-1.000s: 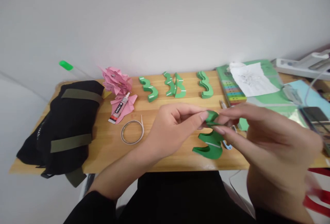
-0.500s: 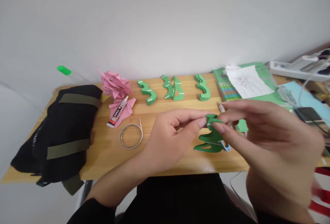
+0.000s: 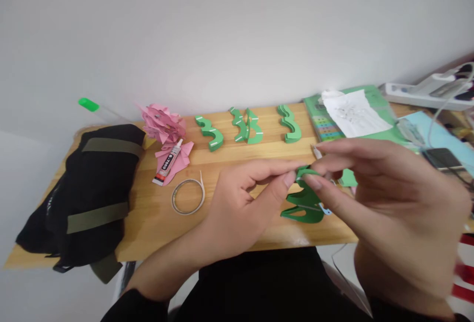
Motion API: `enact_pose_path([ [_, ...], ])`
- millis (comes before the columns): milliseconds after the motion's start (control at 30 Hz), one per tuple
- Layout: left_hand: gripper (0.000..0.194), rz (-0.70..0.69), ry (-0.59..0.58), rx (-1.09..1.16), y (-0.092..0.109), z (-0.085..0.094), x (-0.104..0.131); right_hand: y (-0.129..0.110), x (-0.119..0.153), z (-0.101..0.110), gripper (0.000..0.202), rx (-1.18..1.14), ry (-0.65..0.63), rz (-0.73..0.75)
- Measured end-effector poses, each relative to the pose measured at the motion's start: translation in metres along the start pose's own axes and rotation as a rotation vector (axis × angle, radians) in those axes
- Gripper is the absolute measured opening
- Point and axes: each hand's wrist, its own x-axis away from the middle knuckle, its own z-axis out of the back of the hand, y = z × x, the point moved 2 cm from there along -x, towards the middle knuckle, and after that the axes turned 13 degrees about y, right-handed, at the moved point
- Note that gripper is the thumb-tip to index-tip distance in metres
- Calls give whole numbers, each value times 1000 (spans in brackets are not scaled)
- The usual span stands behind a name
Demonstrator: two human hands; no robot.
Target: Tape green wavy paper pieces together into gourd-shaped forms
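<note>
Between both hands, above the table's front half, is a wavy green paper cutout (image 3: 304,212) with pale strips on it. My left hand (image 3: 246,203) pinches its top end between thumb and forefinger. From the other side my right hand (image 3: 374,203) grips the same end, its thumb and finger close to the left fingertips. The cutout's lower lobes hang below the fingers, spread apart in layers. Behind it a small light-blue object (image 3: 325,209) shows in part. A pen-like white tip (image 3: 317,152) pokes out above my right fingers.
On the wooden table (image 3: 155,235) lie a tape roll (image 3: 188,196), a B-7000 glue tube (image 3: 167,163), pink paper pieces (image 3: 163,123) and green cutouts (image 3: 210,133). A black bag (image 3: 99,179) covers the left end. Crumpled white paper (image 3: 357,112) and a power strip (image 3: 425,92) are at right.
Both hands keep their pinch on the green cutout and have shifted only slightly. Its lower lobes hang a little lower, and the camera view has moved a bit.
</note>
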Motion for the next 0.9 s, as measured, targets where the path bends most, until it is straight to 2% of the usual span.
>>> enact_pose_path([
  [233, 13, 64, 65, 11, -2, -1, 1, -2, 0, 0, 37, 3, -8, 14],
  [900, 9, 43, 99, -6, -2, -4, 1, -5, 1, -1, 40, 40, 10, 72],
])
